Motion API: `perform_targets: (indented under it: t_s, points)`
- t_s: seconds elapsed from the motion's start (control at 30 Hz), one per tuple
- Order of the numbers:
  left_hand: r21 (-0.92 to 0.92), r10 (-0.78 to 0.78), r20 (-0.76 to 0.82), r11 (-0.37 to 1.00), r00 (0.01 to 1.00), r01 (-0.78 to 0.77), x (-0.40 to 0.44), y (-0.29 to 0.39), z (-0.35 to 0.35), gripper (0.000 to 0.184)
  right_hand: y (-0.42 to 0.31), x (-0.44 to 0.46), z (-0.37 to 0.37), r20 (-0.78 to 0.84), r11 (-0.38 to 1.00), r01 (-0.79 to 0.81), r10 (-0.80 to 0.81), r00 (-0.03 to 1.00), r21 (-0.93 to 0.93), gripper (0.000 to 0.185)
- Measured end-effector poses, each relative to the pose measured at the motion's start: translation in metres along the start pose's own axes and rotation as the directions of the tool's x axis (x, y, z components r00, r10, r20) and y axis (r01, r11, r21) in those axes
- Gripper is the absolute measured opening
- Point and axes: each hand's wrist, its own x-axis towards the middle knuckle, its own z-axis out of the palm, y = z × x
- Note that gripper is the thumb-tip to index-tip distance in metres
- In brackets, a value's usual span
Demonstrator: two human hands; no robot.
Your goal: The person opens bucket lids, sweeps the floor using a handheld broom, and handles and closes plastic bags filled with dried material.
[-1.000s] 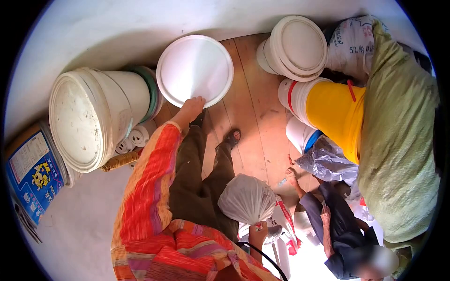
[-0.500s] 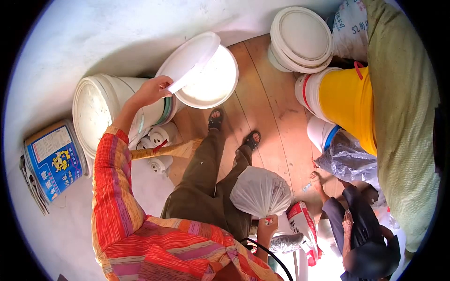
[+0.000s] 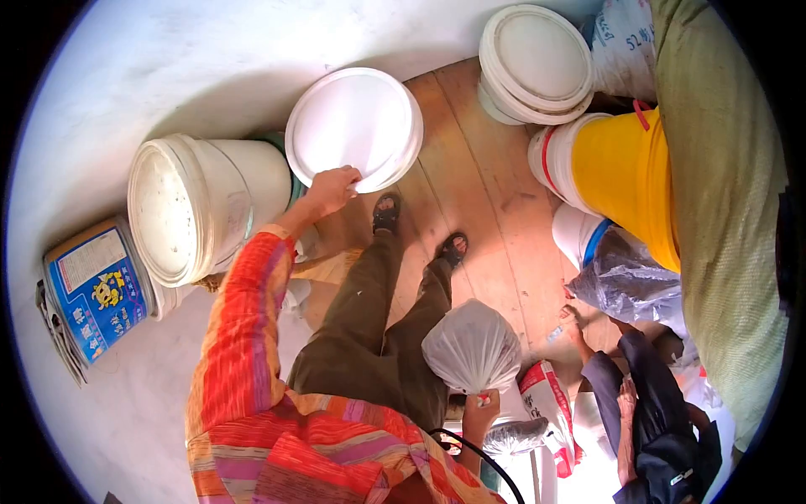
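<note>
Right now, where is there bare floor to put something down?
The wooden floor is bare between the right foot and the yellow bucket, and farther up between the white lid at the left hand and the upper-right lidded bucket. It's crowded beside the green sack, around the other person, and along the left wall.

- the lid (image 3: 348,122) looked like smooth white plastic with a soft sheen
- the tied bag (image 3: 473,336) was thin, crinkly, see-through plastic
- big bucket (image 3: 248,181) on the left was plastic too, its top scuffed and kinda matt
- yellow bucket (image 3: 617,181) had smooth plastic sides
- the green sack (image 3: 718,227) seemed to be rough woven plastic
- floor (image 3: 483,168) looked like wood boards, lightly marked
- brown trousers (image 3: 348,344) and striped shirt (image 3: 239,336) were matt cloth
</note>
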Motion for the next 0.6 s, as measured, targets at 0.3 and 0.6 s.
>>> perform_targets:
  t_s: [0.3,0.6]
  points:
    - [0.073,-0.088,-0.081,0.993,0.993,0.093,0.032,-0.008,0.078,0.020,0.002,0.000,0.001,0.025,1.000,-0.025,0.025,0.999,-0.013,0.013]
    - [0.183,-0.027,0.009,0.983,1.000,0.025,0.038,-0.012,0.079,0.025,-0.035,0.015,0.013,0.066,0.999,0.052,-0.050,0.997,-0.017,0.013]
